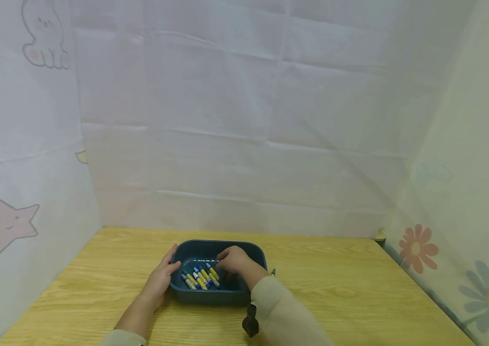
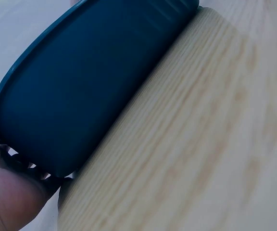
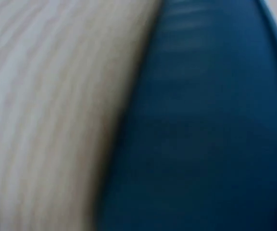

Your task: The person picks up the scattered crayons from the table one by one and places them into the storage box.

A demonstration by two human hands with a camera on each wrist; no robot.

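Head view, contents listed by size.

Table [image 1: 335, 293]: pale wood grain, backed by printed fabric walls. It carries everything below.

Bin [image 1: 209, 294]: dark teal plastic, rounded corners, standing near the table's middle. The left wrist view shows its outer wall [image 2: 81, 86] resting flat on the wood. Risk, as a judgement: a tug from inside could slide or tip it if the bracing hand slackens.

Left hand [image 1: 159, 281]: fingers fairly straight, laid along the bin's left wall with fingertips at the rim, steadying rather than gripping.

Right hand [image 1: 235, 262]: reaching inside the bin, fingers curled down over the markers. Whether it pinches one or only touches them cannot be told. The right wrist view gives only blurred wood and teal wall.

Markers [image 1: 201, 278]: several, blue and yellow, lying side by side on the bin floor, packed close. Risk: lifting one could drag a neighbour, or a round barrel could slip from a poor pinch and roll.

Stray marker [image 1: 273, 272]: tip showing just outside the bin's right wall, near the sleeve; a sleeve brush could knock it away.
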